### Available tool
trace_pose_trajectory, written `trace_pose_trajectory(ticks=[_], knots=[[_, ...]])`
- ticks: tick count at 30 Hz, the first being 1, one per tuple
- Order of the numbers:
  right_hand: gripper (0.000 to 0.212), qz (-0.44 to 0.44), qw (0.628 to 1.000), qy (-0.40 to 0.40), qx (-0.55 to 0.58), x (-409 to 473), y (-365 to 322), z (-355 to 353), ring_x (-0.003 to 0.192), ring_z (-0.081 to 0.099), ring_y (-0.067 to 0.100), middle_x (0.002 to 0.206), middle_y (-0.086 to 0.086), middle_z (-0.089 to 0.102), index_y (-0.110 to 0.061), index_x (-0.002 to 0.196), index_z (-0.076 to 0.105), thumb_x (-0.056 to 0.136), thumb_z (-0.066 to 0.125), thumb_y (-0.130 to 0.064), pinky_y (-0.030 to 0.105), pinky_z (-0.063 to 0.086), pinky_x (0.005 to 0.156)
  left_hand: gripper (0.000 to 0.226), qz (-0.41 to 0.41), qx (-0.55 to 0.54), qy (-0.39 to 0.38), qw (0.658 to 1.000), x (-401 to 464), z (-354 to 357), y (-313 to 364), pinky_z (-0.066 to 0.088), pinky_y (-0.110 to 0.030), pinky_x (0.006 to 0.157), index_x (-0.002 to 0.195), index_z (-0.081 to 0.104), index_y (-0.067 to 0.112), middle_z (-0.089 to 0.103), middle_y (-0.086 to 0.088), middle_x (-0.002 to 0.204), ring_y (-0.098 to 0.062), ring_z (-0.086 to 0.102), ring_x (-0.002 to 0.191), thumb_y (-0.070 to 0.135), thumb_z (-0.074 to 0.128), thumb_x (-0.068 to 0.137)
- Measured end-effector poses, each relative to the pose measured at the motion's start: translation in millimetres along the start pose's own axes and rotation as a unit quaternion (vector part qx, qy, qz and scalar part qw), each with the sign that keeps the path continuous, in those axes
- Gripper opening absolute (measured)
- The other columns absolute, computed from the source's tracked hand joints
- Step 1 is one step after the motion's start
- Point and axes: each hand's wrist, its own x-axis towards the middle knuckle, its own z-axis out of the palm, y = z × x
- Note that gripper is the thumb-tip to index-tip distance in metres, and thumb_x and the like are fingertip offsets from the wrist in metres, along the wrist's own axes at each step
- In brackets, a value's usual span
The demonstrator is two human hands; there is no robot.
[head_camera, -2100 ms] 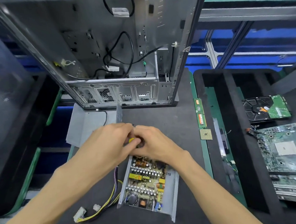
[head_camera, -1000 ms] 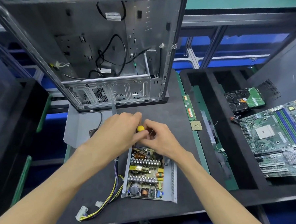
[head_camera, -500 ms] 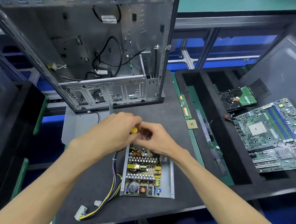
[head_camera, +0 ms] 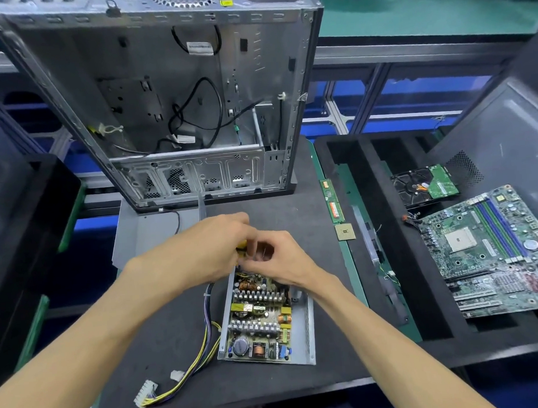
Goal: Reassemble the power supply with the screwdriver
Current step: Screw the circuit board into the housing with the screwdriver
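White connector [head_camera: 145, 392] and yellow-black wire bundle [head_camera: 193, 365] trail off the near-left of the open power supply [head_camera: 264, 319], which lies lid-off on the black mat [head_camera: 163, 343]: grey tray, green board, heatsinks, copper coils. At its far end, left hand [head_camera: 214, 250] grips the yellow-handled screwdriver [head_camera: 241, 246]; right hand [head_camera: 280, 259] curls beside, pinch unclear. Empty computer case [head_camera: 168, 100] stands behind.

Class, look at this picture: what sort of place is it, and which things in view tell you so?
Most likely a computer repair or assembly workbench. An opened computer case stands on the black mat, an open power supply lies under the hands, and a motherboard and hard drive sit in a foam tray.
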Motion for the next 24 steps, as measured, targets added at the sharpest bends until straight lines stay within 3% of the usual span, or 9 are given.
trace_pose_trajectory(ticks=[2, 5, 8, 10, 15, 19, 24], knots=[[0.023, 0.012, 1.0, 0.008, 0.006, 0.7, 1.6, -0.3, 0.06, 0.046, 0.001, 0.067, -0.021, 0.055, -0.045, 0.079, 0.056, 0.082, 0.074, -0.032, 0.012, 0.038, 0.06, 0.018, 0.004, 0.003, 0.025, 1.0, -0.2, 1.6, 3.0, 0.049, -0.034, 0.079, 0.111, 0.057, 0.027, 0.05, 0.007, 0.104, -0.017, 0.058, 0.092, 0.022, 0.059, 0.094], [0.019, 0.023, 1.0, -0.001, 0.019, 1.1, 3.9, 0.6, 0.062, 0.044, 0.003, 0.069, -0.013, 0.055, -0.032, 0.084, 0.057, 0.079, 0.074, -0.036, 0.022, 0.04, 0.06, 0.023, -0.043, 0.059, 0.057, 0.996, -0.3, 6.6, 3.8, 0.051, -0.037, 0.075, 0.101, 0.047, 0.027, 0.056, 0.004, 0.097, -0.021, 0.06, 0.089, 0.046, 0.058, 0.095], [0.019, 0.019, 1.0, -0.008, 0.024, 0.3, 1.5, 0.5, 0.062, 0.046, 0.002, 0.071, -0.01, 0.056, -0.036, 0.086, 0.058, 0.083, 0.077, -0.035, 0.017, 0.041, 0.059, 0.007, -0.024, 0.053, 0.062, 0.996, 1.2, 7.4, -1.2, 0.049, -0.037, 0.074, 0.101, 0.05, 0.025, 0.052, 0.004, 0.097, -0.022, 0.058, 0.087, 0.026, 0.056, 0.096], [0.017, 0.023, 1.0, -0.011, 0.016, 0.2, 1.9, -0.5, 0.062, 0.047, 0.002, 0.07, -0.011, 0.057, -0.031, 0.083, 0.058, 0.084, 0.075, -0.03, 0.017, 0.041, 0.059, 0.018, -0.002, 0.034, 0.041, 0.999, 1.0, 7.5, -3.4, 0.046, -0.034, 0.07, 0.107, 0.054, 0.027, 0.046, 0.005, 0.099, -0.018, 0.051, 0.081, 0.014, 0.055, 0.094], [0.014, 0.034, 0.999, -0.02, 0.017, 1.2, 2.8, -2.5, 0.065, 0.048, 0.003, 0.072, -0.005, 0.06, -0.031, 0.086, 0.063, 0.084, 0.074, -0.022, 0.026, 0.044, 0.062, 0.03, -0.04, 0.084, 0.096, 0.991, -0.2, 12.8, -0.2, 0.045, -0.035, 0.066, 0.102, 0.044, 0.027, 0.056, 0.005, 0.097, -0.021, 0.059, 0.084, 0.053, 0.055, 0.095], [0.012, 0.029, 0.999, -0.01, 0.033, 0.0, -1.6, -0.2, 0.062, 0.046, 0.003, 0.07, -0.012, 0.057, -0.041, 0.088, 0.065, 0.083, 0.069, -0.031, 0.014, 0.04, 0.061, 0.015, -0.024, 0.071, 0.086, 0.993, 3.9, 9.8, -2.9, 0.049, -0.038, 0.076, 0.102, 0.046, 0.024, 0.062, 0.002, 0.099, -0.026, 0.063, 0.095, 0.037, 0.052, 0.1], [0.016, 0.014, 1.0, -0.001, 0.013, 0.8, -0.1, 0.4, 0.063, 0.047, 0.002, 0.071, -0.009, 0.059, -0.05, 0.084, 0.064, 0.085, 0.068, -0.034, 0.015, 0.039, 0.06, 0.012, 0.006, 0.071, 0.071, 0.995, 5.3, 6.2, 0.6, 0.041, -0.032, 0.074, 0.107, 0.051, 0.023, 0.06, 0.003, 0.102, -0.023, 0.061, 0.096, 0.031, 0.054, 0.099]])
